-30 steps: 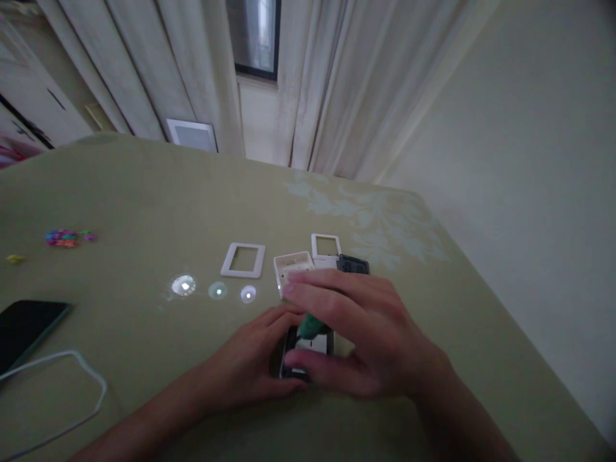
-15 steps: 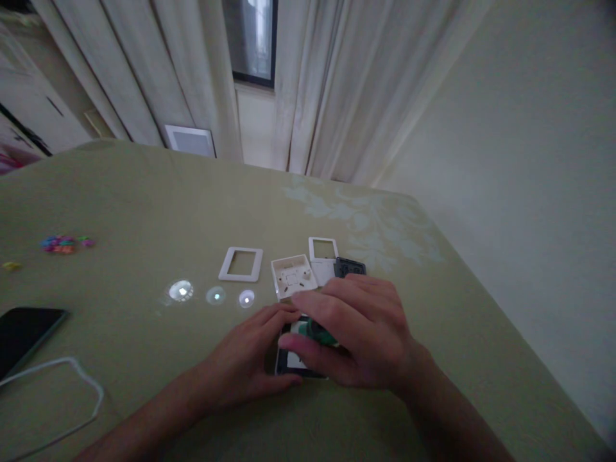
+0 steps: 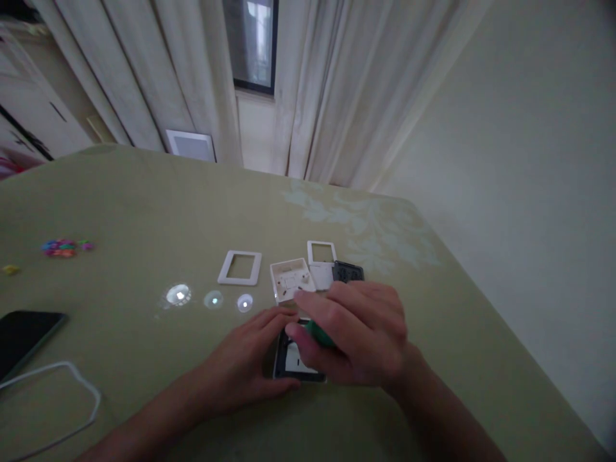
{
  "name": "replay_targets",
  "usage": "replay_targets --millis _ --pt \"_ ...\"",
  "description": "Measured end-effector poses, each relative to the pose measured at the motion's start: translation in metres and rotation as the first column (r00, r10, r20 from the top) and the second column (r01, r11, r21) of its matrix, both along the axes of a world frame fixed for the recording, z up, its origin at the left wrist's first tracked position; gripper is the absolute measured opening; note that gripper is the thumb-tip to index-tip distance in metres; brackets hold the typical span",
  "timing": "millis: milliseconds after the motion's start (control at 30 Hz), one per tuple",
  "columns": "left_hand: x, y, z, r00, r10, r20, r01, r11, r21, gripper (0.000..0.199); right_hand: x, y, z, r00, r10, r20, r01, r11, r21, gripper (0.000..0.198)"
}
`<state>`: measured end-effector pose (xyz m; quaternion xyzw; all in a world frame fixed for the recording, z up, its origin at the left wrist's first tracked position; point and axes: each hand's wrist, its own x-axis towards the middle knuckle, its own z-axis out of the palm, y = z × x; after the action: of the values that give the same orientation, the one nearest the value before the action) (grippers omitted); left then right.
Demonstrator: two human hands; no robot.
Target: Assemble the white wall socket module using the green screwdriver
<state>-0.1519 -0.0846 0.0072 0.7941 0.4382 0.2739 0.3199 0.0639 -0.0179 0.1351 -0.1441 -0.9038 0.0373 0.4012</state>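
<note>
On the near middle of the table, a wall socket panel [image 3: 295, 364] with a dark frame and white centre lies flat. My left hand [image 3: 250, 356] grips its left side, fingers at the far edge and thumb at the near corner. My right hand [image 3: 359, 330] is wrapped from above around a green-handled screwdriver [image 3: 319, 334] over the panel. Its shaft and tip are hidden by the fingers. Just beyond my hands sits an open white mounting box [image 3: 291, 277]. Behind the right hand are a white plate [image 3: 322, 276] and a dark panel [image 3: 348, 271], the latter partly covered.
White frames lie farther back, one on the left [image 3: 240, 268] and a smaller one on the right [image 3: 321, 251]. A black phone [image 3: 26, 337] and white cable [image 3: 72, 369] lie at the left, with small colourful pieces [image 3: 62, 248] beyond. A wall [image 3: 529, 192] runs along the right.
My right hand has turned slightly around the green handle, its thumb shifting right and uncovering more of the panel's white centre. My left hand keeps its hold. The view has tilted slightly.
</note>
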Motion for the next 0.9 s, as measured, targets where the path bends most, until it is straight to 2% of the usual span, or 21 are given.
replay_targets --millis 33,67,133,167,233,300,333,433,467,567,600,633,700,733,767,833,900 --pt "-0.0001 0.0001 0.0009 1.000 -0.007 0.014 0.007 1.000 -0.015 0.069 0.0002 0.0002 0.0002 1.000 -0.006 -0.004 0.006 1.000 0.000 0.031" --pt "-0.0001 0.0001 0.0017 1.000 -0.012 0.028 0.013 0.999 -0.033 0.069 0.0004 0.0004 0.0007 0.999 0.048 0.017 -0.047 0.996 -0.070 0.037" --pt "0.0001 0.0002 0.0024 0.999 -0.012 0.040 0.014 0.999 -0.050 0.072 0.0010 0.0002 0.0021 0.975 0.212 0.068 -0.188 0.946 -0.263 0.049" --pt "0.0003 0.0001 0.0023 0.999 -0.010 0.039 0.012 0.999 -0.050 0.074 0.0011 -0.0002 0.0024 0.967 0.240 0.080 -0.209 0.936 -0.284 0.049" --pt "0.0007 -0.0001 0.0018 0.999 -0.003 0.044 0.005 0.999 -0.045 0.077 0.0009 -0.0017 0.0018 0.990 0.124 0.069 -0.114 0.984 -0.134 0.034" --pt "0.0006 -0.0003 0.0022 0.998 0.000 0.057 0.003 0.999 -0.050 0.075 0.0003 -0.0025 0.0008 0.999 -0.021 0.032 0.021 1.000 -0.015 0.025" --pt "0.0005 -0.0004 0.0028 0.998 0.001 0.056 0.002 0.999 -0.055 0.074 0.0002 -0.0024 0.0006 0.999 -0.028 0.036 0.029 0.999 -0.039 0.030" --pt "-0.0005 -0.0004 0.0050 0.999 -0.005 0.035 0.007 0.998 -0.056 0.072 0.0009 -0.0002 0.0008 0.987 0.115 0.116 -0.084 0.966 -0.243 0.045" --pt "-0.0008 -0.0003 0.0052 1.000 -0.011 0.024 0.012 0.998 -0.057 0.072 0.0014 0.0006 0.0005 0.986 0.108 0.127 -0.077 0.971 -0.224 0.044" --pt "-0.0014 0.0000 0.0043 1.000 -0.030 0.005 0.030 0.998 -0.047 0.073 0.0029 0.0013 -0.0008 0.993 -0.081 0.087 0.082 0.997 -0.012 0.033" --pt "-0.0014 0.0001 0.0040 1.000 -0.030 0.004 0.030 0.999 -0.042 0.072 0.0032 0.0010 -0.0008 0.990 -0.113 0.085 0.113 0.994 -0.002 0.038" --pt "-0.0012 0.0002 0.0039 1.000 -0.030 0.006 0.030 0.999 -0.037 0.071 0.0035 0.0007 -0.0004 0.990 -0.104 0.098 0.109 0.993 -0.044 0.043" --pt "-0.0007 0.0002 0.0047 1.000 -0.027 0.013 0.028 0.999 -0.035 0.070 0.0038 0.0001 0.0010 0.990 0.002 0.142 0.029 0.977 -0.212 0.053" --pt "-0.0003 0.0001 0.0055 1.000 -0.028 0.012 0.029 0.999 -0.042 0.069 0.0040 -0.0001 0.0018 0.988 0.036 0.151 0.003 0.969 -0.249 0.053" --pt "0.0001 0.0000 0.0062 1.000 -0.030 0.009 0.030 0.998 -0.048 0.070 0.0041 -0.0003 0.0024 0.989 0.032 0.144 0.001 0.975 -0.220 0.049" --pt "0.0006 -0.0003 0.0071 1.000 -0.030 0.000 0.030 0.998 -0.059 0.071 0.0043 -0.0005 0.0036 0.995 -0.045 0.094 0.053 0.996 -0.075 0.032" --pt "0.0004 -0.0007 0.0066 1.000 -0.022 0.003 0.022 0.998 -0.062 0.074 0.0048 -0.0005 0.0051 0.995 -0.073 0.074 0.075 0.997 -0.032 0.033"
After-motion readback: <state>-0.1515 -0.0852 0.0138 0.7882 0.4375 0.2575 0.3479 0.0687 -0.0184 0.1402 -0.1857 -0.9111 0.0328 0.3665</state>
